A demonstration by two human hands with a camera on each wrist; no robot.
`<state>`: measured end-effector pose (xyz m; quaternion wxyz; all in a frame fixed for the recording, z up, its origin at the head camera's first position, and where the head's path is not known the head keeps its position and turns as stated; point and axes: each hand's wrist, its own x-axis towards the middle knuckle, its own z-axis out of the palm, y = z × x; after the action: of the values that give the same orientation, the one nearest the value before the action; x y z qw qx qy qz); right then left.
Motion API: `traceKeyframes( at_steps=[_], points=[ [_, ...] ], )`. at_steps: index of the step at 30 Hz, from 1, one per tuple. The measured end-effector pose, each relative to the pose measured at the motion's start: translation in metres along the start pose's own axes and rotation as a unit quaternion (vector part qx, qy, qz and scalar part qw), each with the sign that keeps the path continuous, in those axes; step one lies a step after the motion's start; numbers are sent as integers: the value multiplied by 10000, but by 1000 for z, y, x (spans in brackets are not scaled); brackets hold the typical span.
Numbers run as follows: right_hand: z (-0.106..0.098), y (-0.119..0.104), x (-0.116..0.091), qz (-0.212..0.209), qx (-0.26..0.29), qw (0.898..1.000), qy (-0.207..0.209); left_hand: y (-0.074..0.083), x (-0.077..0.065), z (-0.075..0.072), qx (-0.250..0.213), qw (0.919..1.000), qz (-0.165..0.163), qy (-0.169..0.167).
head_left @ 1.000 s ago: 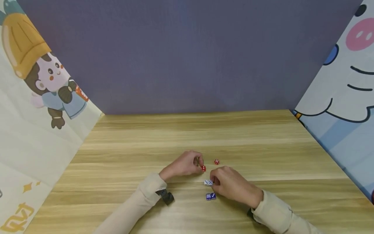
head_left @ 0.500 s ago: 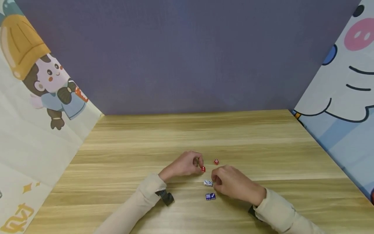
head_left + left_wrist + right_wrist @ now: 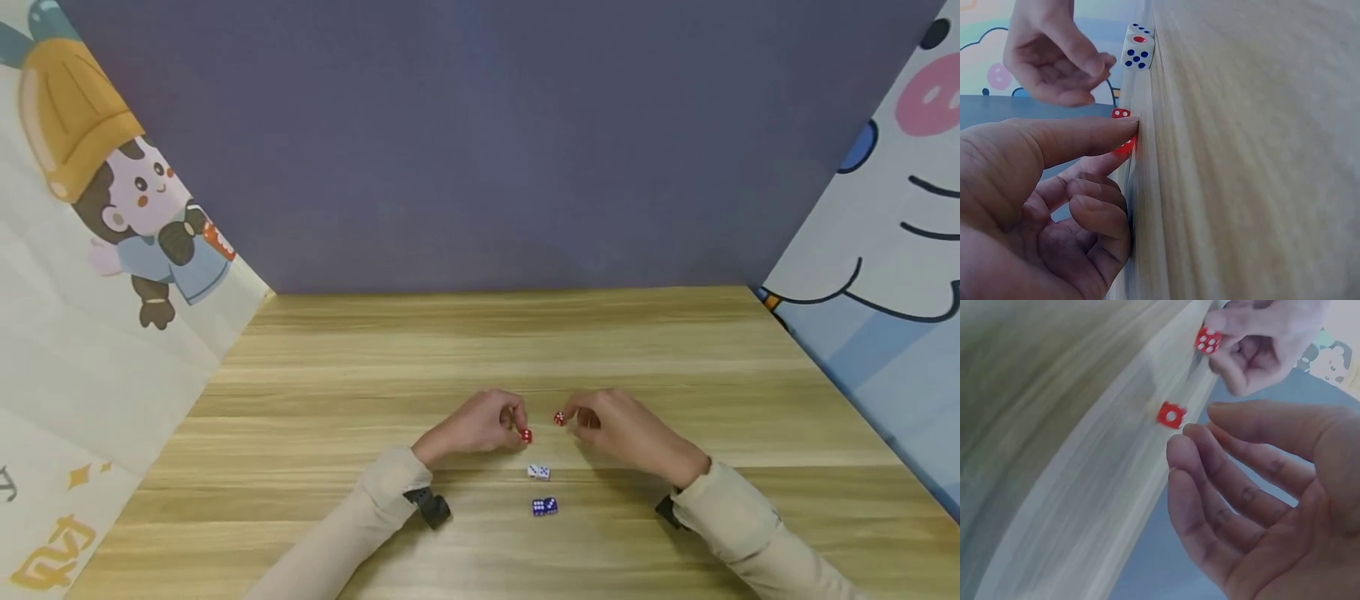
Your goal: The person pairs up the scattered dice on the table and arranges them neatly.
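My left hand [image 3: 476, 423] pinches a red die [image 3: 527, 436] with white pips between thumb and forefinger, low at the tabletop. In the right wrist view that red die [image 3: 1208, 340] shows at the fingertips of the left hand. A second red die [image 3: 559, 418] lies a little farther back and to the right. Beside it is my right hand [image 3: 630, 432], its thumb and fingers parted, the fingertips close to the die. The right wrist view shows a gap between this die [image 3: 1172, 415] and the fingers.
Two white dice [image 3: 538, 472] stand side by side in front of the hands. Nearer still, two dark blue dice [image 3: 544, 507] sit side by side on the wooden table [image 3: 337, 358]. A grey-blue panel [image 3: 480, 150] rises at the table's back edge.
My right hand has left the white dice and moved back and to the right, up to the second red die. The left hand keeps its hold on the first one.
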<state>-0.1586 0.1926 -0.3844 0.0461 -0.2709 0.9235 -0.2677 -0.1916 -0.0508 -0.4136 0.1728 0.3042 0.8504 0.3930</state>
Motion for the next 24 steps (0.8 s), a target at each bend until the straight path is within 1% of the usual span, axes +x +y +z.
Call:
traceKeyframes(
  at_steps=[5,10,15,24],
  points=[
    [2,12,9,-209,157,9997,-10,-1,0,2,-34,10000,-31,-16],
    [6,20,22,-236,404,9987,-215,-1,0,3,-83,10000,-39,-24],
    [8,24,28,-334,385,9978,-429,1,0,3,-68,9999,-60,-52],
    [4,32,29,-127,539,9964,-642,1,1,0,-35,10000,-72,13]
  ],
)
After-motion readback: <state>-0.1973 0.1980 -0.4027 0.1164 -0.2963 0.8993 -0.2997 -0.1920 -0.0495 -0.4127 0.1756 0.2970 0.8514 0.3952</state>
